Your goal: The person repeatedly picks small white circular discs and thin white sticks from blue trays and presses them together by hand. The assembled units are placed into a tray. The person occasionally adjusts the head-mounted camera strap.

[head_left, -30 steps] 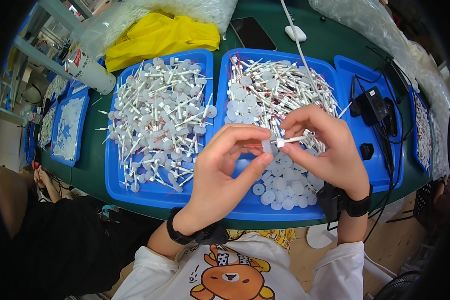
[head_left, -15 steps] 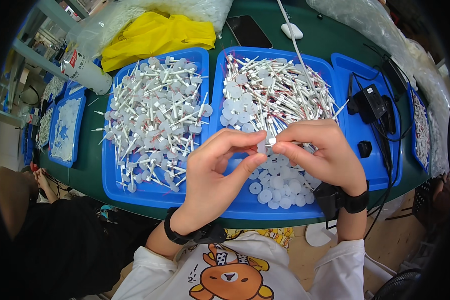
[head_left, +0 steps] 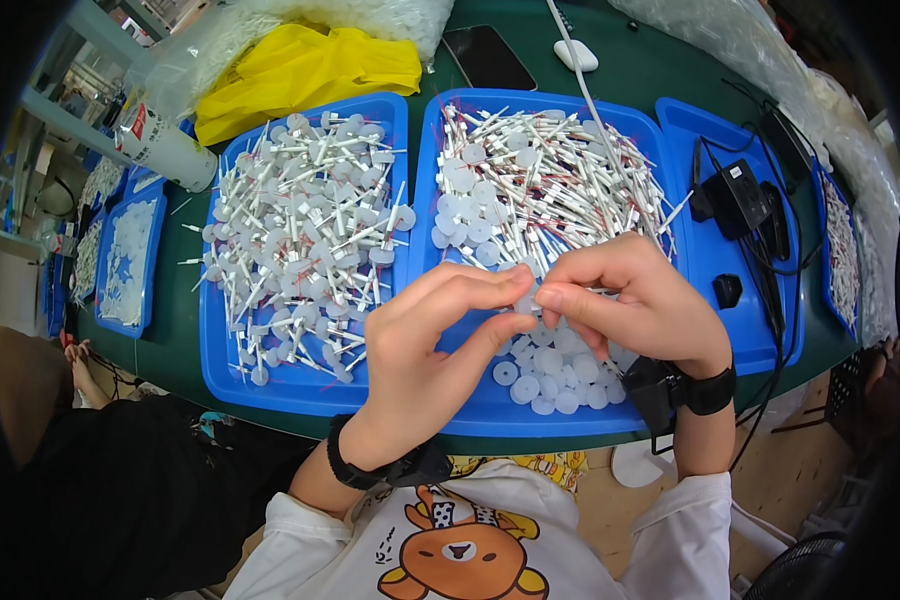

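Observation:
My two hands meet over the middle blue tray. Between the thumb and index finger of my left hand is a small translucent disc, seen nearly edge-on. My right hand is closed in a pinch right beside it; its fingers hide whatever is in them. Loose translucent discs lie below my hands in that tray. Behind them is a heap of thin white sticks with red wires. The left blue tray is piled with white sticks that carry discs.
A right-hand blue tray holds a black adapter and cables. Along the back lie a yellow bag, a phone and a white case. A cup stands far left. A co-worker in dark clothes sits left.
My right fingertips have shifted slightly left and curled in, and the white end seen between my hands is now hidden. The left pinch stays on the disc. The view has shifted slightly.

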The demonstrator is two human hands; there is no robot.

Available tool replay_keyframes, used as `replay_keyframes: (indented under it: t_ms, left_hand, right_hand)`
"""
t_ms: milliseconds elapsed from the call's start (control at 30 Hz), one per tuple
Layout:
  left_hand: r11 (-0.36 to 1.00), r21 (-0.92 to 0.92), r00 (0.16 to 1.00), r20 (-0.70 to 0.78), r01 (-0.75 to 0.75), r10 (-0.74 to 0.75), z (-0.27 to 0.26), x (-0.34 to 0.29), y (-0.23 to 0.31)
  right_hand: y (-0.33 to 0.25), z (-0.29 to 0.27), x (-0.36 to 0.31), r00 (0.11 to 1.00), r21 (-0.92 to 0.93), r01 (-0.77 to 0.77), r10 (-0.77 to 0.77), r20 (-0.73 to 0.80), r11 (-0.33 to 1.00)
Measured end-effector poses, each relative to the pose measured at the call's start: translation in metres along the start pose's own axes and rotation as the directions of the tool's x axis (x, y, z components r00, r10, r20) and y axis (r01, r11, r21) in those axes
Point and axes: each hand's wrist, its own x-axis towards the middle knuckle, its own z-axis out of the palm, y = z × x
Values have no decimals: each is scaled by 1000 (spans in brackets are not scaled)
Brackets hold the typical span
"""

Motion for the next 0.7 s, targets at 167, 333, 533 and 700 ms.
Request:
replay_keyframes:
  t_ms: [167,333,533,700]
  left_hand:
    - [998,-61,1000,-5,-16,16,0,1,-1]
    - [999,-34,997,-71,0,-3,3,6,1]
    - [996,-55,947,-312,66,-79,-2,6,-1]
    - [981,191,787,-608,15,106,-11,2,-7]
  right_hand:
    - [-1,0,2,999,57,-20,17,44,998]
    - [-1,2,3,1000,76,-3,2,15,997]
    - [16,6,9,943,-182,192,-232,-240,965]
    - [17,2,11,930,-169,122,-171,-324,978]
